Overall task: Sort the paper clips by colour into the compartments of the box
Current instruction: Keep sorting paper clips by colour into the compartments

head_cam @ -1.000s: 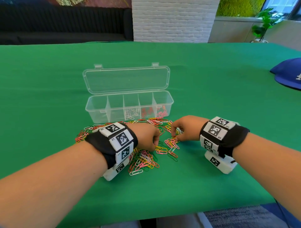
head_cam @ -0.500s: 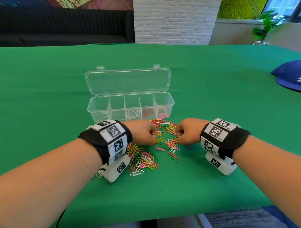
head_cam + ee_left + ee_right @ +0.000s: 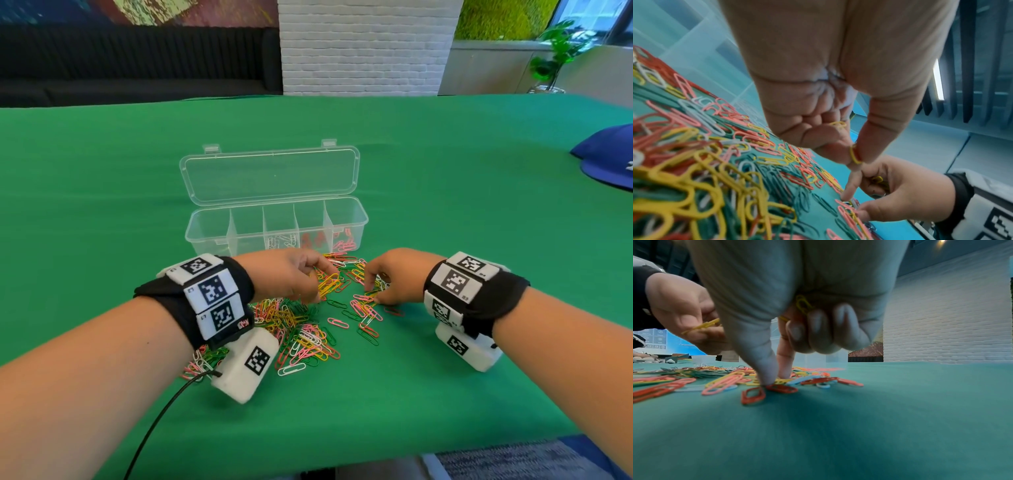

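At centre frame, the left hand (image 3: 291, 277) pinches yellow paper clips (image 3: 328, 284) in its grip. The right hand (image 3: 394, 275) clenches yellow clips too, fingertips on the pile (image 3: 301, 329) below the box (image 3: 346, 219).

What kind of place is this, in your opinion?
Probably an office lounge or meeting area, not a home. A large table with green cloth stands before a dark sofa, a white brick pillar, a moss wall panel and a potted plant.
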`<state>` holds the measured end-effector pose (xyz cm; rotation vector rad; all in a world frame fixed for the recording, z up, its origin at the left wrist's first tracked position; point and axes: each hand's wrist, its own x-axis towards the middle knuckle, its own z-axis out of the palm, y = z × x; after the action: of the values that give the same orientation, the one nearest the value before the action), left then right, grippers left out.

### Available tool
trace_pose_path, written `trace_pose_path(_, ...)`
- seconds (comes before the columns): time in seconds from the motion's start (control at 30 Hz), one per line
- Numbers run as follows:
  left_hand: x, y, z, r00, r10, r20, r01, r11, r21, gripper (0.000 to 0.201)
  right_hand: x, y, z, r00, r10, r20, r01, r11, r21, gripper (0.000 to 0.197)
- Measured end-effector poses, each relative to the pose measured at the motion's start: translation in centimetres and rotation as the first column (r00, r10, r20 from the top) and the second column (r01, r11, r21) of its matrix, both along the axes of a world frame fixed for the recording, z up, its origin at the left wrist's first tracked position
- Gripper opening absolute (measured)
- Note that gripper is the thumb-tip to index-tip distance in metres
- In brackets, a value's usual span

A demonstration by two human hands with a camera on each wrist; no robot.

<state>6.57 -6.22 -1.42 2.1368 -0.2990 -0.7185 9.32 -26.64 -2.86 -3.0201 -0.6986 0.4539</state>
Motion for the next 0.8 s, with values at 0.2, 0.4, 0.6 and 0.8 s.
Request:
trace_pose_path(0.2, -0.1, 0.2, -0.4, 0.992, 0.105, -0.074, -0.106, 0.994, -0.008, 0.03, 0.1, 0.0, 0.0, 0.999, -0.017, -0.049, 0.017, 1.0, 0.003, 0.007)
trace_pose_path(0.4, -0.3, 0.9, -0.5, 0.951, 0.254, -0.176, -0.266, 0.963, -0.048, 0.027, -0.1, 0.1, 0.0, 0.992, -0.055, -0.115, 0.056, 0.998, 0.01, 0.008)
trace_pose_path(0.6, -0.7, 1.3, 0.1, 0.94, 0.287, -0.182, -0.29, 0.957, 0.009, 0.037, -0.6, 0.2, 0.5, 0.987, -0.055, -0.153, 0.065, 0.996, 0.061, 0.01)
trace_pose_path(0.8, -1.0, 1.5, 0.3, 0.979, 0.189, -0.07, -0.177, 0.972, 0.154, 0.03, -0.4, 0.3, 0.5, 0.989, -0.098, -0.109, 0.109, 0.989, 0.096, 0.025)
